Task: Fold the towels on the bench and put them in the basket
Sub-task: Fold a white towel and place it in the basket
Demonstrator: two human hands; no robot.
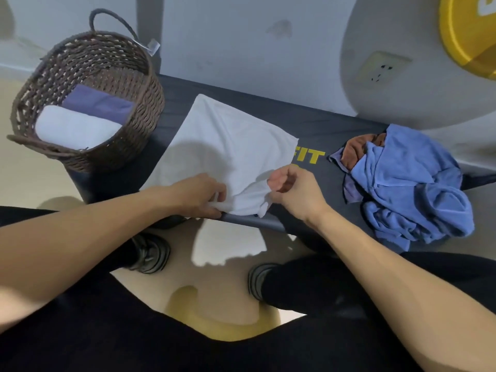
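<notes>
A flat white cloth towel (214, 157) lies mid-bench on the dark padded bench (335, 132); the left hand (198, 196) and right hand (295, 190) each pinch a near corner. The brown woven wicker basket (88, 103) sits at ten o'clock, a crumpled blue towel heap (410, 189) at three o'clock

Below me, my two dark sneakers with pale striped soles (150, 255) stand apart on the beige floor (228, 280), my black trouser legs (322, 288) running down to them. A patch of yellow marking (188, 296) shows on the floor between my feet. On the grey-white wall (241, 44) behind, a white wall socket plate (382, 67) sits at right, and a large yellow rounded sign (467, 33) fills the upper right corner. A faint dark smudge (280, 28) stains the wall's middle.
</notes>
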